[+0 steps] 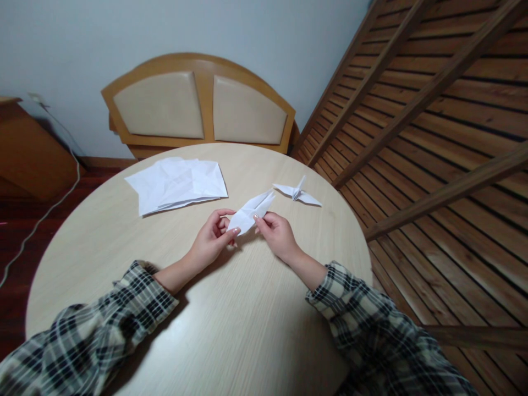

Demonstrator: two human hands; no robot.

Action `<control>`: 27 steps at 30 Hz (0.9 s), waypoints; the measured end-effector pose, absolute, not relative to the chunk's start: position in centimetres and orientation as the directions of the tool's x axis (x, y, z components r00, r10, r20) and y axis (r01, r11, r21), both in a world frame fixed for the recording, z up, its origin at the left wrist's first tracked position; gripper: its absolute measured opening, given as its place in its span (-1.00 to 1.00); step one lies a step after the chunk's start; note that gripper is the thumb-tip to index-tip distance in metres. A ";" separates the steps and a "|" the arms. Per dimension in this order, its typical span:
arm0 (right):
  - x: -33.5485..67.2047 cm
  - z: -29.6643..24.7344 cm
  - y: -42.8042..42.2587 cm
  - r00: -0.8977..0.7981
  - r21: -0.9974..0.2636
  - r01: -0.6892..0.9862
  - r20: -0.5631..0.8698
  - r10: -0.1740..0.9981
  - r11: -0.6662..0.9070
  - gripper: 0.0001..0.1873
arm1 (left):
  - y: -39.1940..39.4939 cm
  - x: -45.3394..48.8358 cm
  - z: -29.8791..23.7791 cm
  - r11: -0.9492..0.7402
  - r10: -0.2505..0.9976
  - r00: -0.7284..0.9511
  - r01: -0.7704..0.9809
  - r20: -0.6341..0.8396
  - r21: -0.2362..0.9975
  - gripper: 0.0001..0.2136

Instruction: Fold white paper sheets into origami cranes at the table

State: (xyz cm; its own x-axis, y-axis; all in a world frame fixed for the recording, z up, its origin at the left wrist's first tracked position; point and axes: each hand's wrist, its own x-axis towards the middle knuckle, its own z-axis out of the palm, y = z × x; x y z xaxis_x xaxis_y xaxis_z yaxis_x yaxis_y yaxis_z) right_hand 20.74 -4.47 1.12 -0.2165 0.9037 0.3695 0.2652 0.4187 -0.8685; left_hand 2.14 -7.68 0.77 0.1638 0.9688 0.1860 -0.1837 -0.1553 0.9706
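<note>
Left hand (211, 240): forearm in a plaid sleeve reaching in from the lower left, fingers (231, 232) curled and pinched on the near end of the folded paper piece (252, 210)

Right hand (279, 236): forearm angled in from the lower right, palm turned inward, fingers (261, 219) nipping the same piece at its middle edge

Folded paper piece: white, narrow, pointed, held between both hands over the round tabletop (231, 330), far tip slanting up and right

Paper crane (297, 192): on the tabletop, beyond the right hand

Paper sheets (177, 184): creased pile, beyond the left hand
</note>
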 end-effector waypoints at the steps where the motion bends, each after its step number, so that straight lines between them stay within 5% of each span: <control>1: 20.8 1.1 -4.4 -0.222 -0.858 0.274 0.382 0.897 0.433 -0.60 | -7.6 2.1 0.7 -0.155 0.968 0.168 -0.189 0.187 0.970 -0.62; 27: 21.1 1.1 -4.6 -0.302 -0.889 0.270 0.287 0.909 0.370 -0.64 | -7.2 0.8 1.5 0.071 0.936 0.350 -0.240 0.018 0.968 -0.60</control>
State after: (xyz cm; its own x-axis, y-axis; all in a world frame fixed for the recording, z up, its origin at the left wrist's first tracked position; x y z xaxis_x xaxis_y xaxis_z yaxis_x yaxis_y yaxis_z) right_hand 21.07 -4.59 1.13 -0.3022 0.9090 0.2869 0.2701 0.3703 -0.8887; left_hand 0.79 -7.15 1.46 0.3502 0.9365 0.0179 -0.2397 0.0711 0.9682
